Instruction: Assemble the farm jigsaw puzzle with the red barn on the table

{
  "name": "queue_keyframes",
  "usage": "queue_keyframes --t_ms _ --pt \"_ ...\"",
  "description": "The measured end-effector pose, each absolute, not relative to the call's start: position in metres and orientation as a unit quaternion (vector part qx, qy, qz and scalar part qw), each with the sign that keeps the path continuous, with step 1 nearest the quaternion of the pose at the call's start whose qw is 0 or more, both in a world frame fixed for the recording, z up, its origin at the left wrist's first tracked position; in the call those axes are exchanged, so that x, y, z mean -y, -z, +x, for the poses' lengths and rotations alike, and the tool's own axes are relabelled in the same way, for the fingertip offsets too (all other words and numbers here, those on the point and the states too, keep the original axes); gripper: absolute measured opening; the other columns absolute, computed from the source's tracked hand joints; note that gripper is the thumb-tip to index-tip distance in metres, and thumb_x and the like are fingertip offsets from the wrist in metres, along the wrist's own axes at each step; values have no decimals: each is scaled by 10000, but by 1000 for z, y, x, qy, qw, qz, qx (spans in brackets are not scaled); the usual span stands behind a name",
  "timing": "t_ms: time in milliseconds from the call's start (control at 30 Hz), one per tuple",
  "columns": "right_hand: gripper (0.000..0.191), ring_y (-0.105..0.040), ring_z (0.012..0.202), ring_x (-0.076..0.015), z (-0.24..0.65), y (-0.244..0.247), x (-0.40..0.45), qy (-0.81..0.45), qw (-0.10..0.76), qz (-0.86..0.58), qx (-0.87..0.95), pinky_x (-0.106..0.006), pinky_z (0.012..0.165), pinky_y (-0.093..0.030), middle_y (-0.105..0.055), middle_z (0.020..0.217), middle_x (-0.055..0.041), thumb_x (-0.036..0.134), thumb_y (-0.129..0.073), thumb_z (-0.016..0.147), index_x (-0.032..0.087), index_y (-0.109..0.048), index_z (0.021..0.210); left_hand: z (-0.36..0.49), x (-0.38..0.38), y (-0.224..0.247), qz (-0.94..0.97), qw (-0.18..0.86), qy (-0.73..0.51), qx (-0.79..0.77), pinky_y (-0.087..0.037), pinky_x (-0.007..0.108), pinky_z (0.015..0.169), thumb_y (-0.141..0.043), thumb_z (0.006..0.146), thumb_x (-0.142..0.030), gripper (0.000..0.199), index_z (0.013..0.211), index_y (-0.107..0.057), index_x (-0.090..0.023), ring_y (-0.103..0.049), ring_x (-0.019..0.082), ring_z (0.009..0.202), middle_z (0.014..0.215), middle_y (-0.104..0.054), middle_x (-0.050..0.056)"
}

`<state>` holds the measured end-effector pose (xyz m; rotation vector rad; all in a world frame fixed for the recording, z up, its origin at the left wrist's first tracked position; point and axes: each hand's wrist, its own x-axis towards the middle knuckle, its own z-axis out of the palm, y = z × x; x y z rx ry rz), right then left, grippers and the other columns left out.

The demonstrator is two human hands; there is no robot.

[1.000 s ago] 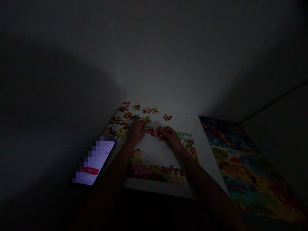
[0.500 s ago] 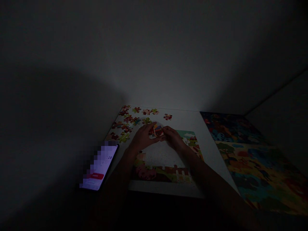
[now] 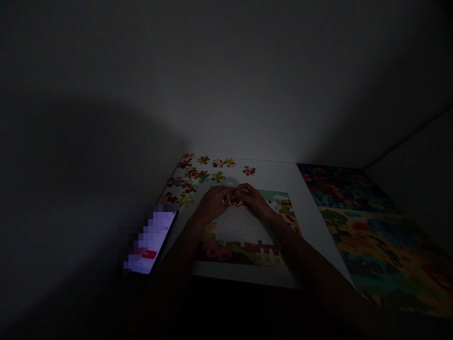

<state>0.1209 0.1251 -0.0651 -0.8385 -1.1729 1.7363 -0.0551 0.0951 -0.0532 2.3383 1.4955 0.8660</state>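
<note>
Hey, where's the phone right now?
In the head view, the lit phone lies at the lower left, beside the left edge of the white puzzle board and just left of the person's left hand and forearm.

A small red jigsaw piece [image 3: 232, 201] sits pinched between your left hand [image 3: 213, 203] and right hand [image 3: 255, 200], just above the unfinished puzzle [image 3: 230, 250].

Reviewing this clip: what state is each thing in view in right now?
left hand: closed on the pieces
right hand: closed on the pieces
red puzzle pieces: held between both hands
jigsaw puzzle: partly assembled, centre unfilled
loose pieces: scattered, apart from the puzzle
phone: screen lit
colourful printed sheet: lying flat
</note>
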Motion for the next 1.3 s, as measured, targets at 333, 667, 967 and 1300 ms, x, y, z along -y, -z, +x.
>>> queue_keyframes --t_ms 333,667,967,1300 --pt "383 -688 647 -150 125 64 -127 -685 416 -343 491 -235 547 -512 -745 782 -25 323 -837 600 198 -679 925 -72 -77 49 780 166 -283 -532 -464 421 1025 -677 820 -182 506 1307 -547 -228 -595 242 1180 1280 -636 71" --pt "318 -687 590 -145 124 59 -111 -702 329 -320 545 -212 473 -522 -735 734 -11 344 -824 652 188 -614 832 -68 -32 46 766 124 -305 -552 -462 419 1022 -681 867 -344 478 1314 -530 -269 -586 240 1195 1303 -629 56" --pt "351 -664 514 -139 124 45 -95 -689 328 -312 565 -221 437 -531 -724 680 -8 380 -833 652 177 -574 773 -84 24 60 732 71 -333 -590 -490 386 973 -515 954 -354 280 1177 -628 -228 -618 217 1080 1136 -682 68" --pt "365 -664 490 -134 126 31 -87 -689 318 -297 579 -207 430 -529 -736 670 -19 405 -835 671 176 -564 760 -77 26 69 750 52 -262 -606 -464 420 982 -514 941 -303 233 1108 -663 -236 -590 239 1090 1147 -673 68"
